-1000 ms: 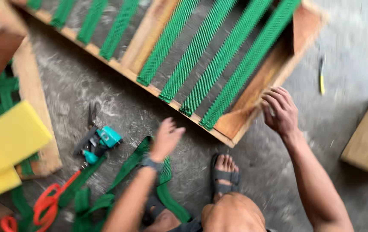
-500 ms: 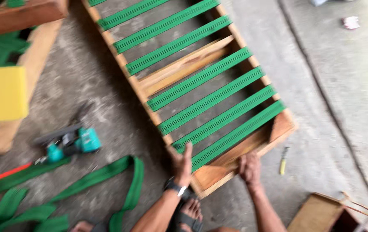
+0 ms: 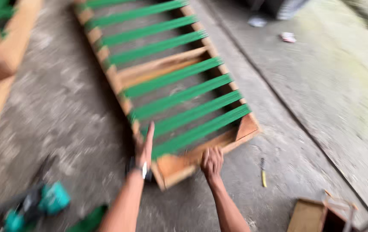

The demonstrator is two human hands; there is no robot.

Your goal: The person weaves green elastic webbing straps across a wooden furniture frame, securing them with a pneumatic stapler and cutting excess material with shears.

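Since the earlier frame the view has tipped up and the wooden frame [image 3: 166, 86] has slid further out in front; both hands have closed in on its near corner, where a moment ago the right one was out at the far corner. Picture is motion-blurred, fine detail lost.

Left hand [image 3: 144, 146]: flat, fingers straight and together, laid along the frame's left rail at the near corner, not curled around it. Watch on the wrist. Right hand [image 3: 212, 162]: fingers bent over the near end rail, gripping its edge from above.

The frame lies flat on the concrete floor [image 3: 63, 111]. Long axis runs from the near corner by the hands away to upper left; top end is cut off by the picture edge. Green webbing straps [image 3: 179, 101] cross it side to side, with a wood crosspiece midway and a triangular corner block at the near right corner.

Room: bare floor on both long sides, wider to the right. To the left, another wooden piece [image 3: 3, 51] at the picture edge, well apart. A teal power tool [image 3: 38, 206] lies near left, beside a loose bit of green strap [image 3: 90, 219]. A small yellow-handled tool [image 3: 263, 174] lies just right of the near corner.

Containers: an open wooden box [image 3: 317, 215] at lower right; contents cannot be told.
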